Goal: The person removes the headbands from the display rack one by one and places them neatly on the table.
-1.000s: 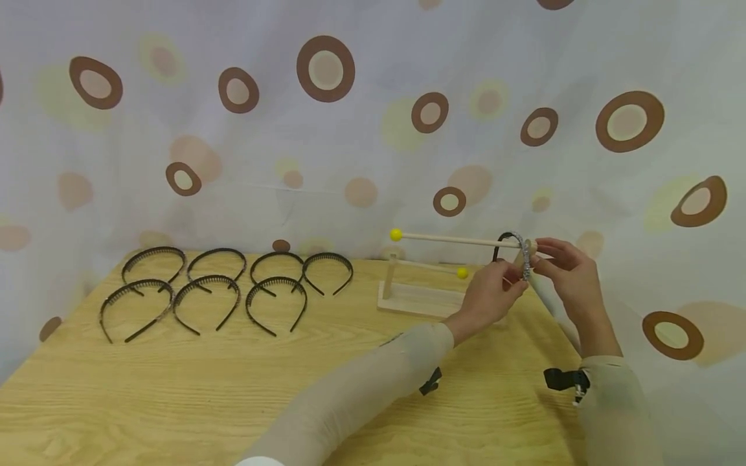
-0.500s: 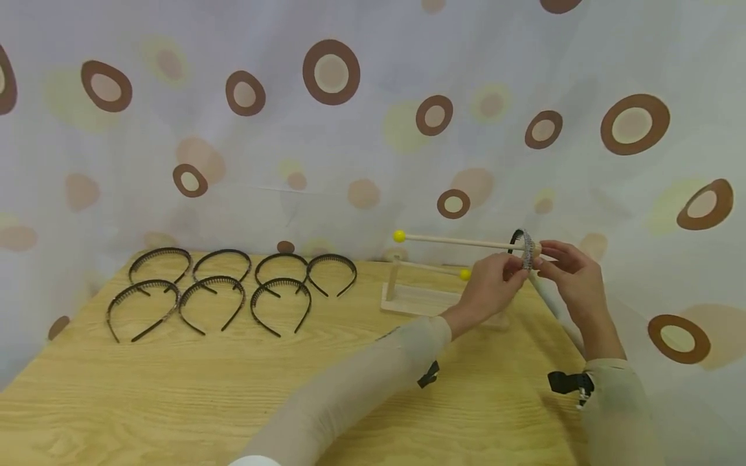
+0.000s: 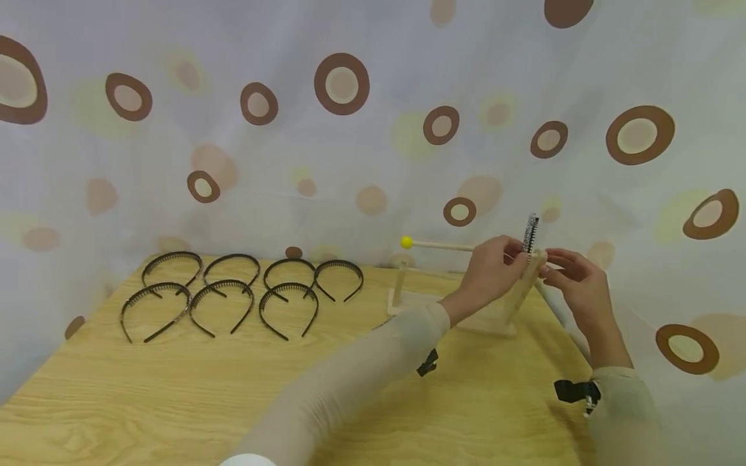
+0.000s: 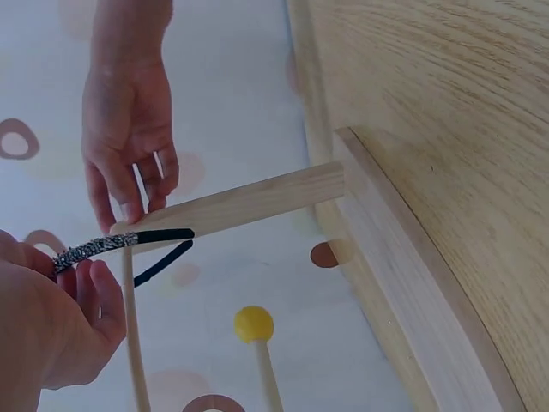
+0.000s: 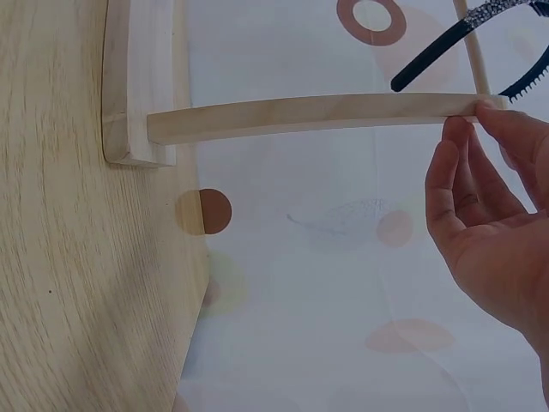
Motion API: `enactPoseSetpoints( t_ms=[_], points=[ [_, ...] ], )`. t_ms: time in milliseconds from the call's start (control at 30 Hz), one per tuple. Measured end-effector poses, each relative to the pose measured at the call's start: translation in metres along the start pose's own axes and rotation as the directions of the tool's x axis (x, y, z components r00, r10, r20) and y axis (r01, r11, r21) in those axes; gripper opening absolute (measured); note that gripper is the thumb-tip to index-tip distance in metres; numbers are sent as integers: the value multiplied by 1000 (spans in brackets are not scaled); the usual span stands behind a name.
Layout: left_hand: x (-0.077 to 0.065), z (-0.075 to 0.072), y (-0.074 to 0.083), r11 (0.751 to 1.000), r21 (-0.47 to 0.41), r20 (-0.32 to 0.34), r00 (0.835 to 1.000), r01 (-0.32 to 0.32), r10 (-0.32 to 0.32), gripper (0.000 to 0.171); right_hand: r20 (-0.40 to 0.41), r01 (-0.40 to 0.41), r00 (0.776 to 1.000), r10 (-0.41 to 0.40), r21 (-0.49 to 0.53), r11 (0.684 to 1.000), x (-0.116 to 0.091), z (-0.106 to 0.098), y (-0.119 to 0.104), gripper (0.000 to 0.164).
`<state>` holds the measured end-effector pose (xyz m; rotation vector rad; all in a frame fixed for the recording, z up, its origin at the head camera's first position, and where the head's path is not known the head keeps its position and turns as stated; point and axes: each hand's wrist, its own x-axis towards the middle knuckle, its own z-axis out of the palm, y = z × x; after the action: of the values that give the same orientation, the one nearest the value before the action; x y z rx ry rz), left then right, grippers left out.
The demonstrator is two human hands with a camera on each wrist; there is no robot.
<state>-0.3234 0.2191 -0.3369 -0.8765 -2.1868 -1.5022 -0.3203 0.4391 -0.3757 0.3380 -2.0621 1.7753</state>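
Note:
My left hand [image 3: 492, 270] pinches a dark toothed headband [image 3: 530, 234] with a silver glittery band. In the head view it stands almost edge-on beside the top of the right post [image 3: 523, 288] of a pale wooden stand. The left wrist view shows the headband's [image 4: 94, 247] two black ends reaching past the upper rod [image 4: 133, 335], one on either side. My right hand [image 3: 581, 288] pinches the top end of that post between thumb and fingers, clearest in the right wrist view. The upper rod ends in a yellow ball [image 3: 406, 242] at the left.
Several dark headbands [image 3: 288, 289] lie in two rows on the left of the wooden table [image 3: 175, 401]. The stand's base [image 3: 486, 325] is near the table's right edge. A lower rod also bears a yellow ball [image 4: 254, 324]. A patterned curtain [image 3: 326, 155] hangs behind.
The headband has turned from an arch around the rod to nearly edge-on, rising higher beside the post top. The left hand has followed it; the right hand stays at the post. The view has shifted slightly.

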Motion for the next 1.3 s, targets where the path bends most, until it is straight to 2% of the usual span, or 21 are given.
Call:
enactPoseSetpoints(
  t_ms=[233,433,667,767,867,1033,1233,1300],
  points=[
    [6,-21,4,998,-66,-74,997,-13,8,15,5,-1,1000,1,-47,999,1,-1,1,46],
    [12,-50,7,997,-42,-158,986,-57,49,18,11,19,1000,-19,14,1000,-1,2,3,46],
    [10,-91,10,991,-25,-258,959,-128,117,18,2,54,999,-54,24,998,-2,5,0,43],
    [6,-111,6,991,2,-295,946,-136,130,19,1,54,999,-54,46,997,-2,6,0,44],
    [-1,-134,-3,992,22,-327,937,-124,124,21,0,51,999,-51,96,994,-3,6,2,44],
    [-22,-172,-23,996,-23,-357,932,-85,71,22,0,64,998,-65,195,979,-3,6,4,39],
    [-54,-212,-55,1000,-20,-364,931,-8,0,26,-9,68,998,-68,195,978,-4,10,-7,37],
    [-66,-225,-63,1000,-13,-347,938,20,-23,28,-14,71,997,-69,187,980,-3,9,-6,38]
  ],
)
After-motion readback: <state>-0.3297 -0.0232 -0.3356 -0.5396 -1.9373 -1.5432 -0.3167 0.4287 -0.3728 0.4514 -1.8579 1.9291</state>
